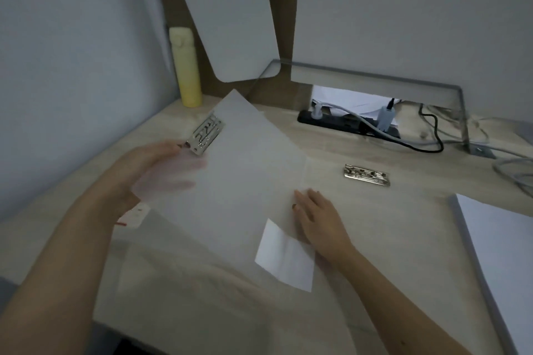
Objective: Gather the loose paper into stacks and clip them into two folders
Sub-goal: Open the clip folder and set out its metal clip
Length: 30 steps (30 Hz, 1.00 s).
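Translucent folder cover (pixel 230 181) is lifted at 10 o'clock by the left hand (pixel 155 164), fingers clamped on its edge near the metal clip (pixel 206 135). The right hand (pixel 317 219), fingers together, lies flat on the folder. The thin cover could slip and snap shut.

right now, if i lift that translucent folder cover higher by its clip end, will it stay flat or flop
Probably flop: the folder cover looks thin enough that the left hand shows through it, and it already curves up from the desk. The metal clip may weigh that end down. The right hand pinning it likely stops sliding.
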{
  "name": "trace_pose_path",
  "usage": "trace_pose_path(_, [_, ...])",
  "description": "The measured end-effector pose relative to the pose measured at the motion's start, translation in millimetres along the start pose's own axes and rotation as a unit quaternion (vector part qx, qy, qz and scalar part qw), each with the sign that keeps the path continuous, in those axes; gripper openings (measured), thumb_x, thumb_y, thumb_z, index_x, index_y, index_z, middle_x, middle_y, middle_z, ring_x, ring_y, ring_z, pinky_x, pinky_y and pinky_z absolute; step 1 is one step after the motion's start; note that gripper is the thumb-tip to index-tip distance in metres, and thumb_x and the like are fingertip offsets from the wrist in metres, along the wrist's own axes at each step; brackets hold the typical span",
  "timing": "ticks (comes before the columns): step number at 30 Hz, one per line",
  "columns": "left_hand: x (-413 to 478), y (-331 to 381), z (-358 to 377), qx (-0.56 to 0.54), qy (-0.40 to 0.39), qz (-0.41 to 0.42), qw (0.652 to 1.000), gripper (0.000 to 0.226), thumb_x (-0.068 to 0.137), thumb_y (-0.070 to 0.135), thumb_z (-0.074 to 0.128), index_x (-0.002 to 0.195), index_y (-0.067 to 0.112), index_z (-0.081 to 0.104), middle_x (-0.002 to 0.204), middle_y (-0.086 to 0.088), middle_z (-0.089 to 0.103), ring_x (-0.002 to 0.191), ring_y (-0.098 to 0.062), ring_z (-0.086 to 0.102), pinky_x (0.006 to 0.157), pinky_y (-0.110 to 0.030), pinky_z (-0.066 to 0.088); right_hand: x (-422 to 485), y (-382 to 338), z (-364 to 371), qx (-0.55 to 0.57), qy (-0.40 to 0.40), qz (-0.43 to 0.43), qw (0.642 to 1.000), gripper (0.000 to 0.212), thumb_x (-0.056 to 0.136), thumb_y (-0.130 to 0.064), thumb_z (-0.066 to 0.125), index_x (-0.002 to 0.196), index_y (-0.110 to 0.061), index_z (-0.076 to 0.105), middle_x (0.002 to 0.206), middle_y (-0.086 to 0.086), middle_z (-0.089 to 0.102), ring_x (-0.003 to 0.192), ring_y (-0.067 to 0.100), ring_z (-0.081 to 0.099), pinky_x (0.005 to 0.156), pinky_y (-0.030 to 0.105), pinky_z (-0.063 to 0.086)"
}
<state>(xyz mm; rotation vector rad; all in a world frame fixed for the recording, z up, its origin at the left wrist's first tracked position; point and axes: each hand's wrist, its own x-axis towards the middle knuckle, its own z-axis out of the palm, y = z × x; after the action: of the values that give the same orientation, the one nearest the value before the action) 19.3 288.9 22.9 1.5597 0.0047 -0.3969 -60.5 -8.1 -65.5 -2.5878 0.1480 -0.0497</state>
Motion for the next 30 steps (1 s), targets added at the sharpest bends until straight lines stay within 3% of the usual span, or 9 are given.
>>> trace_pose_path(2, [-6.2,-12.5,-2.2,-0.005,0.016,-0.002,1.0,0.024,0.094,0.01,0.042,0.104,0.011,0.063,0.097,-0.003,0.075,0.082,-0.009,0.072,0.061,-0.026,0.058,-0.8,5.8,7.3,-0.07,0.02,-0.016,0.997,0.068,0.087,-0.053,0.006,0.144,-0.025,0.028,0.156,0.003,0.02,0.145,0.017,0.014,0.116,0.03,0.003])
trace_pose_path(4, [-6.7,-32.0,-3.7,0.008,0.021,-0.029,0.999,0.029,0.093,-0.001,0.035,0.097,0.007,0.063,0.087,0.001,0.076,0.071,-0.006,0.072,0.054,-0.02,0.056,-1.1,12.0,13.3,-0.109,0.037,-0.028,0.993,0.082,0.075,-0.055,-0.007,0.145,-0.027,0.025,0.157,0.001,0.019,0.145,0.016,0.013,0.116,0.03,0.002])
trace_pose_path(8, [2.5,-46.0,-4.8,0.015,0.068,-0.078,0.994,0.032,0.097,0.014,0.038,0.088,0.003,0.066,0.066,-0.002,0.074,0.053,-0.008,0.069,0.047,-0.014,0.052,1.8,14.3,15.0,-0.115,0.047,-0.033,0.992,0.081,0.076,-0.056,-0.005,0.145,-0.027,0.027,0.156,0.001,0.02,0.145,0.016,0.013,0.117,0.032,0.004])
trace_pose_path(10, [8.4,-45.8,-5.2,0.034,0.077,-0.077,0.993,0.035,0.097,0.027,0.042,0.09,0.007,0.07,0.074,-0.004,0.076,0.06,-0.01,0.069,0.056,-0.016,0.053,2.1,13.8,15.3,-0.116,0.045,-0.032,0.992,0.073,0.082,-0.055,0.003,0.145,-0.027,0.027,0.156,0.001,0.021,0.145,0.017,0.014,0.117,0.032,0.005])
trace_pose_path(13, [16.1,-48.8,-8.4,0.045,0.088,-0.06,0.993,0.031,0.095,0.025,0.046,0.105,0.007,0.069,0.099,-0.009,0.073,0.074,-0.012,0.067,0.066,-0.019,0.052,1.4,12.1,15.1,-0.117,0.046,-0.031,0.992,0.063,0.086,-0.045,0.015,0.144,-0.026,0.028,0.156,0.002,0.022,0.145,0.017,0.015,0.117,0.032,0.006])
trace_pose_path(18, [11.5,-55.5,-7.3,-0.003,0.055,-0.082,0.995,0.03,0.096,0.014,0.041,0.097,0.0,0.067,0.068,-0.002,0.075,0.056,-0.007,0.068,0.049,-0.013,0.052,2.4,11.4,14.7,-0.115,0.047,-0.029,0.992,0.062,0.086,-0.045,0.016,0.144,-0.026,0.03,0.155,0.002,0.023,0.145,0.016,0.016,0.117,0.032,0.007])
trace_pose_path(27, [10.6,-65.9,-10.6,0.011,0.067,-0.067,0.995,0.025,0.094,0.012,0.045,0.092,0.007,0.07,0.074,-0.001,0.075,0.063,-0.007,0.069,0.06,-0.018,0.053,2.1,11.7,16.2,-0.114,0.049,-0.031,0.992,0.067,0.085,-0.049,0.01,0.144,-0.025,0.03,0.156,0.002,0.022,0.145,0.017,0.015,0.117,0.032,0.005])
trace_pose_path(30, [8.6,-62.9,-10.7,-0.016,0.064,-0.086,0.994,0.026,0.094,0.016,0.047,0.102,0.005,0.069,0.083,-0.004,0.075,0.07,-0.01,0.07,0.066,-0.022,0.056,2.2,11.9,17.5,-0.119,0.047,-0.03,0.991,0.068,0.085,-0.05,0.009,0.144,-0.025,0.029,0.156,0.003,0.021,0.145,0.017,0.015,0.117,0.033,0.004])
